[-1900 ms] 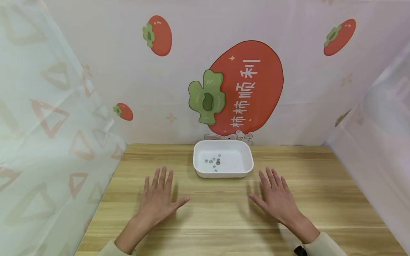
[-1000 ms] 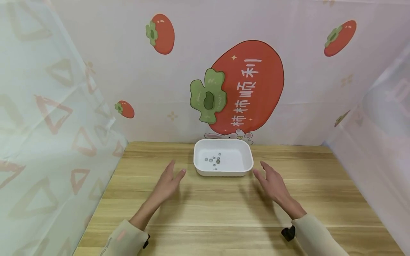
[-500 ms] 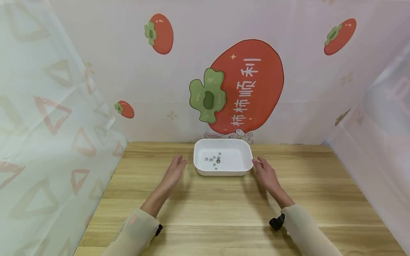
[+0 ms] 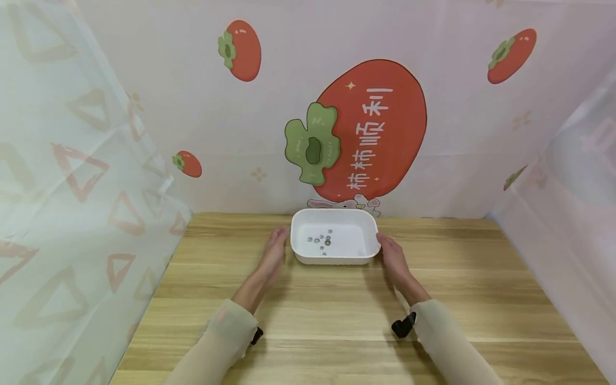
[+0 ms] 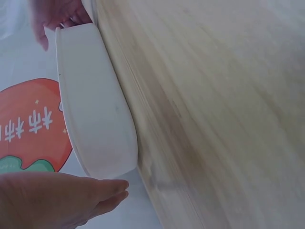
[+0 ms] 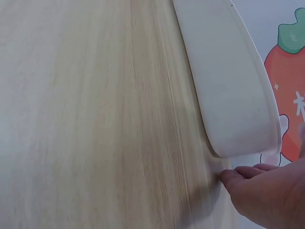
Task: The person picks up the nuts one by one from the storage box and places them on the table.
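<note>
A white rectangular tray [image 4: 356, 261] with rounded corners stands on the wooden table near the back wall. Several small, shiny metal pieces [image 4: 328, 242], perhaps nuts, lie in its left half. My left hand [image 4: 275, 248] is beside the tray's left end, fingers held together and pointing forward. At the opposite end, my right hand [image 4: 394, 258] has its fingertips right at the side wall. In the left wrist view, the straight fingers [image 5: 107, 193] lie close to the tray's near corner. The right wrist view shows loosely bent fingers [image 6: 245, 172] low by the tray's end.
The wooden table [image 4: 327, 321] reaches back to a light wall cloth [image 4: 462, 133] printed with red persimmons. More patterned cloth [image 4: 86, 224] hangs along the left and right sides. A black strap device [image 4: 403, 325] shows at the right sleeve cuff.
Both hands have moved forward and inward from lying spread on the table to the two ends of the tray. The tray and the metal pieces have stayed in place.
</note>
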